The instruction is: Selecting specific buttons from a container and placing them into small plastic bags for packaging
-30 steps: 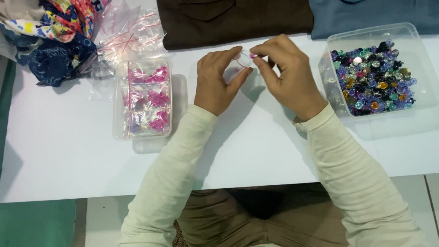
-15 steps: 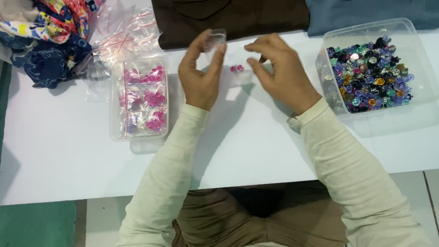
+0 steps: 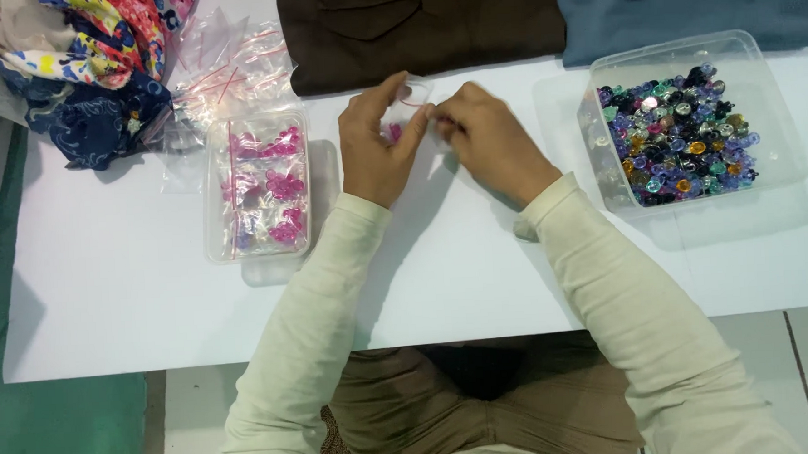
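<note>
- Right tub [image 3: 787, 160]: clear plastic, squarish with rounded corners, on the white table [image 3: 135, 302] at the right; it holds a heap of small glossy buttons [image 3: 677, 138] in purple, blue, green and orange.
- Left tub [image 3: 228, 248]: clear, oblong, left of the hands; inside lie small packets of pink pieces [image 3: 279, 182].
- Bags [image 3: 220, 76]: a loose pile of thin, crinkled clear bags with red strips, behind the left tub.
- Small bag [image 3: 410, 104]: clear film with a red strip, above the table's middle between both hands; something pink shows inside it.
- Left hand [image 3: 378, 146]: thumb and fingers pinched on the small bag's left side.
- Right hand [image 3: 491, 141]: fingertips closed on the bag's right edge.
- Folded cloths: brown [image 3: 413, 27] and blue-grey [image 3: 685, 6], matte, along the far edge; patterned fabric [image 3: 79, 60] bunched at the far left.
</note>
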